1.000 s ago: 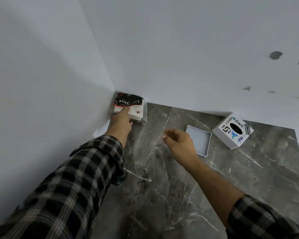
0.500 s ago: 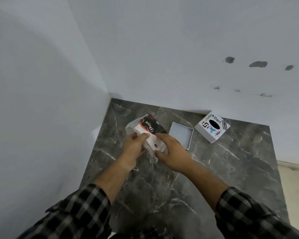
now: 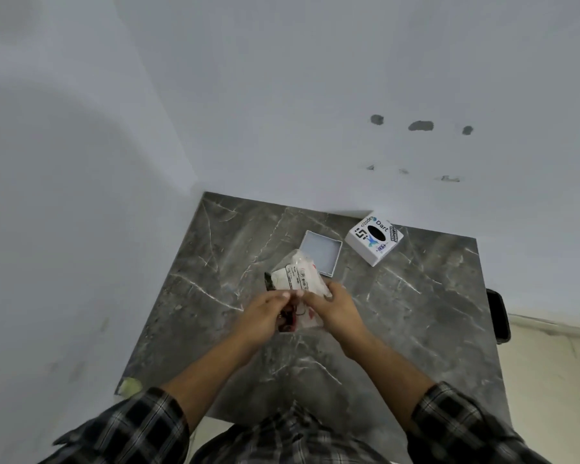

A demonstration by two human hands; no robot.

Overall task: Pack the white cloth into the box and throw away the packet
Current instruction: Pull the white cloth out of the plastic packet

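The table (image 3: 399,316) is dark grey marble-look stone, smooth with a faint sheen and thin white veins. The packet (image 3: 297,277) is thin, clear, crinkled plastic film, glossy where it catches light, with a printed paper-like label. The open box (image 3: 322,251) looks like matt white card, as does its lid (image 3: 374,237), which carries smooth printed stickers. The walls (image 3: 282,95) are matt painted plaster with rough chipped patches. The sleeves (image 3: 138,426) are soft woven checked cloth.

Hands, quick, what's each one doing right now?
Left hand: closed on the near end of the packet.
Right hand: closed on the same packet, from its right side.
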